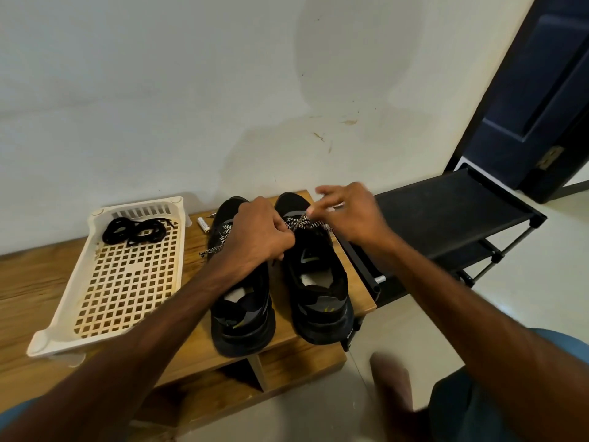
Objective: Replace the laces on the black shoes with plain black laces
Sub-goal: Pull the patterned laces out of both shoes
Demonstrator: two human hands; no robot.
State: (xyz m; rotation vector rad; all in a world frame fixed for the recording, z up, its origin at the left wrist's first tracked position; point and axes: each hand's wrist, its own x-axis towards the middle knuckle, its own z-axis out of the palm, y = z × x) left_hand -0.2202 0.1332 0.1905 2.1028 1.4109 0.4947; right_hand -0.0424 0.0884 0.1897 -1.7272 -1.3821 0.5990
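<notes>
Two black shoes stand side by side on a wooden table [197, 355], toes toward the wall: the left shoe [242, 314] and the right shoe [318, 295]. Both carry black-and-white patterned laces [294, 223]. My left hand [255, 234] is curled over the gap between the shoes and grips the right shoe's lace. My right hand [347, 212] pinches that lace near the toe end, its fingers blurred. A loose end of the left shoe's patterned lace [216, 248] trails onto the table. Plain black laces [137, 231] lie bundled in a white tray [57, 333].
A small white battery-like cylinder [203, 224] lies on the table behind the tray. A black shoe rack [446, 212] stands to the right, close to the table edge. A dark door [541, 90] is at the far right. My knee [510, 393] is at lower right.
</notes>
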